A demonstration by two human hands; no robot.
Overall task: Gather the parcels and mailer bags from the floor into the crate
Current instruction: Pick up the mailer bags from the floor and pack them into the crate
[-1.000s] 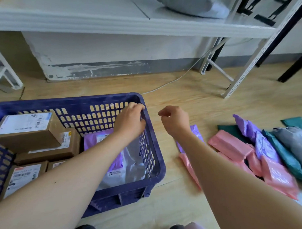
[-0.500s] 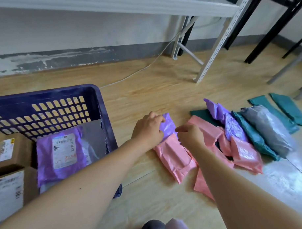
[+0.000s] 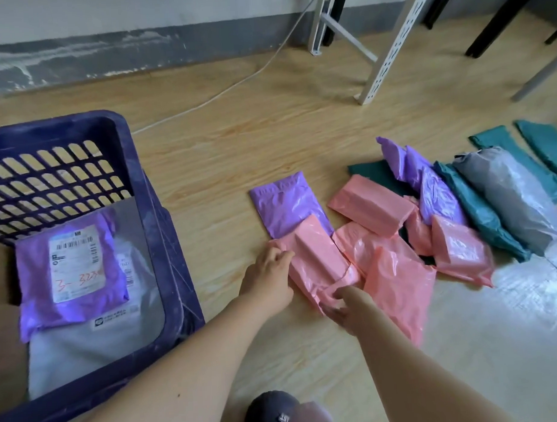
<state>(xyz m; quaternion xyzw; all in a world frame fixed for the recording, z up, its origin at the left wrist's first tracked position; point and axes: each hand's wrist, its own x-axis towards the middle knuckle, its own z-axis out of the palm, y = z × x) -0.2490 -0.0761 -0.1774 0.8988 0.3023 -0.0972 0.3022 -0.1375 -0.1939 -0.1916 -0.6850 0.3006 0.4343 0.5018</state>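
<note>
A dark blue slatted crate (image 3: 165, 252) stands on the floor at the left. Inside it lie a purple mailer bag with a white label (image 3: 67, 268) and a grey bag (image 3: 95, 343). To its right a pile of mailer bags is spread on the floor: pink ones, purple ones, teal ones and a grey one (image 3: 507, 199). My left hand (image 3: 268, 279) grips the left edge of the nearest pink mailer bag (image 3: 320, 256). My right hand (image 3: 345, 304) pinches that bag's lower right corner. A flat purple bag (image 3: 286, 207) lies partly under it.
White metal shelf legs (image 3: 391, 46) and dark table legs (image 3: 498, 20) stand at the back right. A white cable (image 3: 235, 86) runs over the wooden floor to the wall. A shoe toe (image 3: 274, 413) shows at the bottom edge.
Both hands left the crate rim, swung right to the pile and closed on the nearest pink bag. The view shifted right and down.
</note>
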